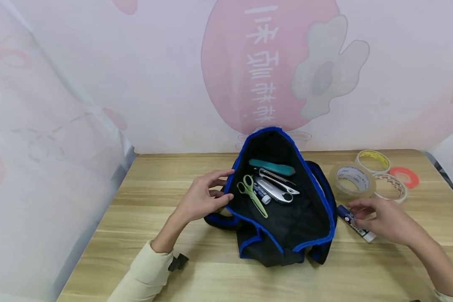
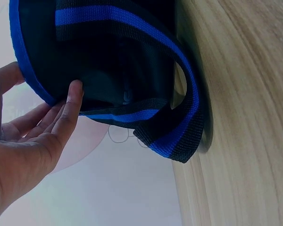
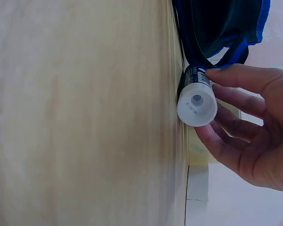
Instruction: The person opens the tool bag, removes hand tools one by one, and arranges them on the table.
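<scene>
A black tool bag (image 1: pixel 287 222) with blue trim stands open-mouthed on the table. My left hand (image 1: pixel 204 195) holds its left rim between thumb and fingers; the left wrist view shows the hand (image 2: pixel 42 122) at the blue edging (image 2: pixel 30 77). Inside lie green-handled scissors (image 1: pixel 252 195), a teal cutter (image 1: pixel 272 167), a black-and-silver utility knife (image 1: pixel 277 180), a grey utility knife (image 1: pixel 273 191) and a small blue-and-white tube (image 1: pixel 263 197). To the bag's right, my right hand (image 1: pixel 386 220) grips a glue stick (image 1: pixel 356 224) lying on the table, its white base (image 3: pixel 197 106) facing the right wrist camera.
Behind the right hand sit a wide clear tape roll (image 1: pixel 352 180), a yellow-cored roll (image 1: pixel 373 161), a white roll (image 1: pixel 396 188) and a red ring (image 1: pixel 409 177). Bag straps (image 1: pixel 220 221) loop out at both sides. A printed cloth (image 1: pixel 166 84) hangs behind the wooden table (image 1: pixel 147 188).
</scene>
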Action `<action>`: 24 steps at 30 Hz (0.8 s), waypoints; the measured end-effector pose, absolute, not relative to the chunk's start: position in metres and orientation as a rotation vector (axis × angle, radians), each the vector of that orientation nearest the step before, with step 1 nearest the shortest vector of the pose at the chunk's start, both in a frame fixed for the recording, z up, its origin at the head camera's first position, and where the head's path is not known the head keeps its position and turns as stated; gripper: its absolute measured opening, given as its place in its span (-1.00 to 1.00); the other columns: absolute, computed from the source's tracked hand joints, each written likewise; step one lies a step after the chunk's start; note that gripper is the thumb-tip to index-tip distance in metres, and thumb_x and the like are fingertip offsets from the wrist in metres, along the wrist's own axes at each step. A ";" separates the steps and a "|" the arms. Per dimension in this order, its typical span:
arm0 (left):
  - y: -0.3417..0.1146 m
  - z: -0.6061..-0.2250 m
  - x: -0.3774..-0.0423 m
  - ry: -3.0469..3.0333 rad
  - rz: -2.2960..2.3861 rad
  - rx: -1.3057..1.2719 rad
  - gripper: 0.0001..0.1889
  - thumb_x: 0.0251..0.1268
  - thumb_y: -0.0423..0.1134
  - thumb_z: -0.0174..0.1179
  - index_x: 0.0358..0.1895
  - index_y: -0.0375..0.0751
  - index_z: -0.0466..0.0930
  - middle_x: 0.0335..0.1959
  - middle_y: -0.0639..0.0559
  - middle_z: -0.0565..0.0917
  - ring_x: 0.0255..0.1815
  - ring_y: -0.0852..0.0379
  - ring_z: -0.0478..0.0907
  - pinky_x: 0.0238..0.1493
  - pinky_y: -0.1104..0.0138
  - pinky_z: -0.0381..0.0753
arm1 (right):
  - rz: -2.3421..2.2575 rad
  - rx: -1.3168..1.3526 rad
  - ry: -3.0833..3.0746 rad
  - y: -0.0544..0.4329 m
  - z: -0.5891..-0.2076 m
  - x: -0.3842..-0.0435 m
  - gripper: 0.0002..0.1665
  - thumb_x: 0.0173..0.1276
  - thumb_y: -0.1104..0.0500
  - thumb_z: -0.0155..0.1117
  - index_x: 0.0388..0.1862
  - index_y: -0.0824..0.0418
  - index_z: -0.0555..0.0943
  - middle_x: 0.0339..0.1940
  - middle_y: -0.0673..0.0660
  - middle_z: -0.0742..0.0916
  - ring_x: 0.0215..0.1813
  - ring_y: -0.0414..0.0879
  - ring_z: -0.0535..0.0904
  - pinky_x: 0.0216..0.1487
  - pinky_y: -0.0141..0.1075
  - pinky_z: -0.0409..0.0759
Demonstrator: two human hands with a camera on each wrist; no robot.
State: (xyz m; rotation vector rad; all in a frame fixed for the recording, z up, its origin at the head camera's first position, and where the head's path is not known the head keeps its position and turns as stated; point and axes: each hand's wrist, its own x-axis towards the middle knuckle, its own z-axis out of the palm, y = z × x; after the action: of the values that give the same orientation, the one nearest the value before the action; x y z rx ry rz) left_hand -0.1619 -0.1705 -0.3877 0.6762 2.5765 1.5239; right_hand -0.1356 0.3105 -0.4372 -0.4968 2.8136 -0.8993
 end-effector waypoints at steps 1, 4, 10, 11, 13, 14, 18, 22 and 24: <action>-0.170 -0.388 -0.162 2.577 1.522 0.676 -0.34 0.31 -0.47 0.43 0.49 -0.24 0.54 0.45 -0.19 0.61 0.24 -0.17 0.75 0.10 0.25 0.84 | -0.905 -0.500 2.809 0.311 -0.437 -0.135 -0.56 0.25 0.31 0.60 0.13 0.33 0.77 -0.05 0.13 0.83 -0.19 -0.35 0.71 -0.24 -0.45 0.72; -0.170 -0.388 -0.162 2.579 1.516 0.676 -0.35 0.31 -0.46 0.43 0.49 -0.24 0.54 0.44 -0.20 0.62 0.25 -0.17 0.74 0.11 0.24 0.83 | -0.919 -0.510 2.807 0.312 -0.435 -0.135 -0.58 0.29 0.30 0.58 0.13 0.32 0.77 -0.03 0.15 0.84 -0.16 -0.34 0.72 -0.22 -0.45 0.73; -0.170 -0.387 -0.162 2.588 1.511 0.668 -0.35 0.31 -0.46 0.43 0.49 -0.24 0.54 0.41 -0.20 0.64 0.24 -0.16 0.75 0.14 0.22 0.83 | -0.978 -0.593 2.823 0.314 -0.425 -0.136 -0.63 0.36 0.32 0.52 0.13 0.35 0.75 -0.02 0.20 0.84 -0.15 -0.45 0.67 -0.20 -0.44 0.75; -0.171 -0.387 -0.162 2.589 1.508 0.666 -0.35 0.31 -0.46 0.44 0.49 -0.23 0.54 0.41 -0.20 0.64 0.24 -0.16 0.75 0.14 0.22 0.83 | -0.988 -0.595 2.823 0.314 -0.422 -0.136 -0.63 0.37 0.32 0.51 0.15 0.36 0.75 -0.02 0.21 0.84 -0.15 -0.47 0.66 -0.19 -0.44 0.75; -0.170 -0.386 -0.162 2.585 1.511 0.666 -0.35 0.31 -0.46 0.43 0.49 -0.23 0.54 0.41 -0.20 0.64 0.24 -0.16 0.75 0.14 0.23 0.83 | -1.005 -0.585 2.826 0.313 -0.417 -0.136 -0.61 0.39 0.32 0.50 0.17 0.37 0.73 -0.01 0.23 0.84 -0.15 -0.49 0.65 -0.20 -0.45 0.76; -0.170 -0.386 -0.163 2.581 1.513 0.666 -0.35 0.31 -0.46 0.43 0.49 -0.24 0.54 0.41 -0.20 0.64 0.25 -0.16 0.75 0.14 0.23 0.83 | -1.009 -0.570 2.833 0.312 -0.414 -0.135 -0.62 0.41 0.31 0.49 0.18 0.36 0.73 0.00 0.23 0.84 -0.15 -0.50 0.64 -0.20 -0.46 0.76; -0.170 -0.386 -0.163 2.572 1.525 0.668 -0.35 0.31 -0.47 0.42 0.49 -0.25 0.54 0.42 -0.20 0.63 0.25 -0.16 0.75 0.13 0.23 0.83 | -1.019 -0.535 2.852 0.306 -0.401 -0.135 -0.60 0.42 0.28 0.49 0.20 0.36 0.73 0.03 0.27 0.84 -0.13 -0.54 0.63 -0.20 -0.49 0.76; -0.170 -0.386 -0.162 2.579 1.523 0.669 -0.35 0.31 -0.48 0.43 0.49 -0.24 0.54 0.42 -0.20 0.63 0.25 -0.16 0.75 0.13 0.23 0.83 | -1.028 -0.566 2.905 0.295 -0.391 -0.139 -0.60 0.39 0.29 0.52 0.18 0.34 0.75 0.01 0.26 0.85 -0.13 -0.57 0.64 -0.21 -0.53 0.75; -0.170 -0.386 -0.162 2.581 1.522 0.668 -0.35 0.31 -0.48 0.43 0.49 -0.24 0.54 0.42 -0.19 0.63 0.25 -0.16 0.75 0.13 0.23 0.83 | -1.028 -0.596 2.934 0.289 -0.388 -0.140 -0.60 0.38 0.29 0.53 0.18 0.32 0.76 -0.02 0.22 0.86 -0.14 -0.57 0.65 -0.21 -0.55 0.73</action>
State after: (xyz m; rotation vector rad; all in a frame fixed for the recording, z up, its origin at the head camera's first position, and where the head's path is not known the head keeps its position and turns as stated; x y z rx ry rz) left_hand -0.1619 -0.1704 -0.3855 0.6678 2.5808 1.5219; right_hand -0.1403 0.2891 -0.3876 -0.5958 2.9339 -1.0283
